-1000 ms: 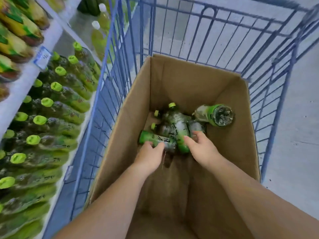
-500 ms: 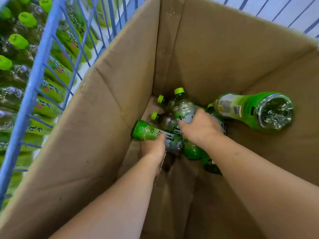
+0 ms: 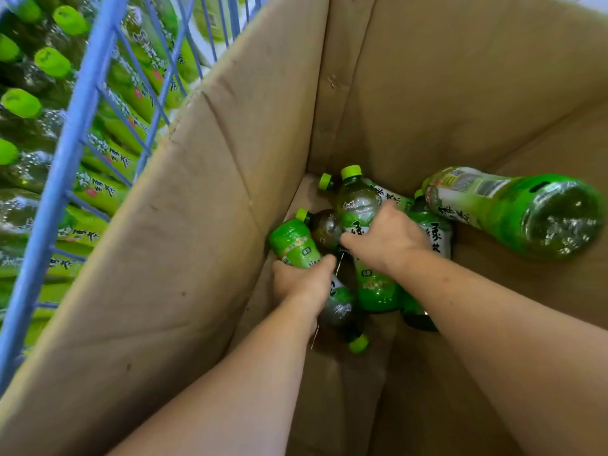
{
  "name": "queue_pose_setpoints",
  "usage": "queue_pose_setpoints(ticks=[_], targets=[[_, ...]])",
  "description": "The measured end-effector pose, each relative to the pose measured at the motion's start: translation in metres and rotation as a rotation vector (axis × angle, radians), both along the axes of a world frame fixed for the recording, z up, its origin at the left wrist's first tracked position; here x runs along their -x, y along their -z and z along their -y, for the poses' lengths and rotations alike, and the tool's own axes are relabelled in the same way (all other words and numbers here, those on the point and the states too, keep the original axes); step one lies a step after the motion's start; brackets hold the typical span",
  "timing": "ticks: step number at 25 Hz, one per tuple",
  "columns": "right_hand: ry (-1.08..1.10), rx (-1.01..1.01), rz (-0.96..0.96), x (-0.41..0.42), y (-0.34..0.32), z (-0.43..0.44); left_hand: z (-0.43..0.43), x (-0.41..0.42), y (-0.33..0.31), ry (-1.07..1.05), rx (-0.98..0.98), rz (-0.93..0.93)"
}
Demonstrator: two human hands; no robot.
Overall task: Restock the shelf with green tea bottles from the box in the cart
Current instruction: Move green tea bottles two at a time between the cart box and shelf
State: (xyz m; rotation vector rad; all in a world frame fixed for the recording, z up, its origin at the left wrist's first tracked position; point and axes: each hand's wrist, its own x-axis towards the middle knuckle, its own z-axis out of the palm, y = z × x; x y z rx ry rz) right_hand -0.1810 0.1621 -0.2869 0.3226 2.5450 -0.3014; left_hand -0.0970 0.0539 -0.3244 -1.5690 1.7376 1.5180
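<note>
Several green tea bottles lie in a heap at the bottom of a deep cardboard box (image 3: 197, 225). My left hand (image 3: 301, 284) is wrapped around one lying bottle (image 3: 294, 245), whose base points up-left and whose cap (image 3: 358, 343) points toward me. My right hand (image 3: 385, 238) is closed over the middle of another bottle (image 3: 358, 205) with its green cap toward the far corner. One more bottle (image 3: 526, 212) leans against the right wall, base toward me.
The box sits inside a blue wire cart (image 3: 72, 133). Beyond the cart's left side, shelf rows of green tea bottles (image 3: 49, 64) with green caps are packed tightly. The box walls stand high around both forearms.
The view has closed in on the box. Both hands went from touching the heap to gripping a bottle each; the left-hand bottle has tilted, its capped end now swung toward me.
</note>
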Motion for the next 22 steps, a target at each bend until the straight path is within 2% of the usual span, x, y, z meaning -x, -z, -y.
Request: queue_pose_setpoints(ticks=[3, 6, 10, 14, 17, 19, 21, 22], targets=[[0.199, 0.228, 0.048, 0.000, 0.003, 0.002, 0.024, -0.005, -0.023, 0.297, -0.004, 0.072], [0.339, 0.409, 0.075, -0.010, 0.002, 0.000, 0.043, -0.007, -0.048, 0.836, 0.170, 0.278], [0.211, 0.364, 0.128, -0.032, -0.011, 0.005, 0.035, -0.021, -0.065, 1.632, 0.449, 0.450], [0.145, 0.350, 0.132, -0.036, -0.035, 0.014, 0.013, -0.042, -0.063, 2.249, 0.512, 0.317], [0.149, 0.394, 0.232, -0.032, -0.053, 0.007, -0.006, -0.067, -0.059, 2.741, 0.657, 0.086], [0.150, 0.407, 0.236, -0.032, -0.060, 0.001, -0.008, -0.075, -0.057, 2.814, 0.638, 0.011], [0.129, 0.383, 0.217, -0.036, -0.062, -0.001, 0.003, -0.076, -0.062, 2.578, 0.539, 0.001], [0.121, 0.370, 0.203, -0.039, -0.062, -0.002, 0.011, -0.077, -0.064, 2.347, 0.482, -0.036]])
